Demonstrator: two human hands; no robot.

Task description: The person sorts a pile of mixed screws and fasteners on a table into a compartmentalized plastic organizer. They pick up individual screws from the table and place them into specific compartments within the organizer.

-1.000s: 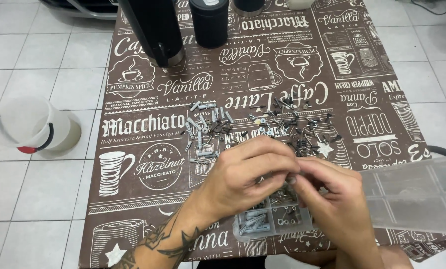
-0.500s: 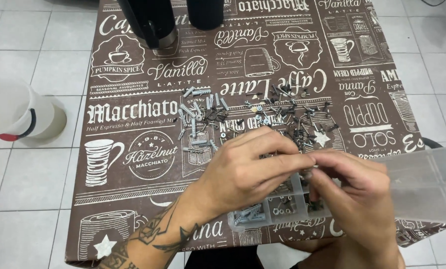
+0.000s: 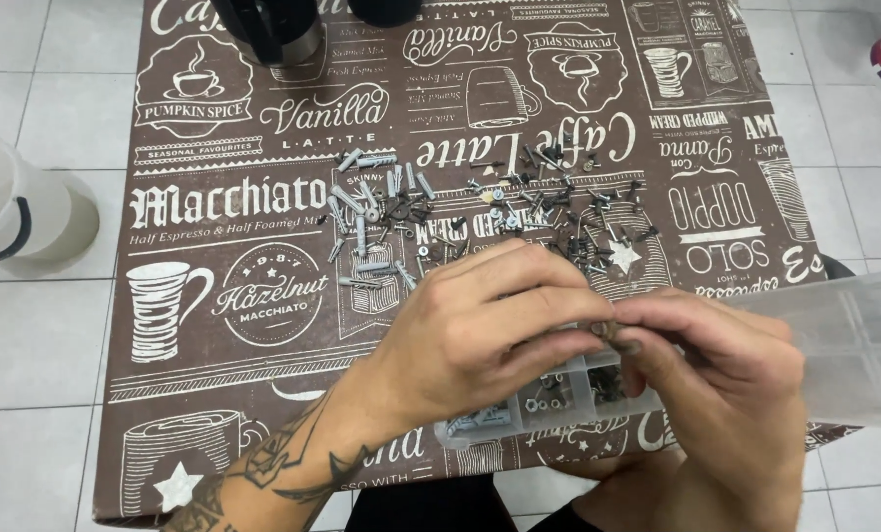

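Note:
My left hand (image 3: 489, 330) and my right hand (image 3: 721, 369) meet fingertip to fingertip above a clear plastic compartment box (image 3: 549, 404). Between the fingertips sits a small dark piece (image 3: 610, 330), too small to identify; which hand grips it I cannot tell. The box's compartments hold grey wall plugs, nuts and dark screws. Beyond the hands lies a scattered pile of screws and grey plugs (image 3: 480, 212) on the table.
A small table carries a brown printed cloth (image 3: 263, 246). The box's clear open lid (image 3: 834, 340) sticks out to the right. Two dark cylinders (image 3: 268, 25) stand at the far edge. A white bucket (image 3: 17, 212) sits on the tiled floor, left.
The view has shifted down and closer. Both hands have drawn nearer to me, fingertips still pinched together over the box.

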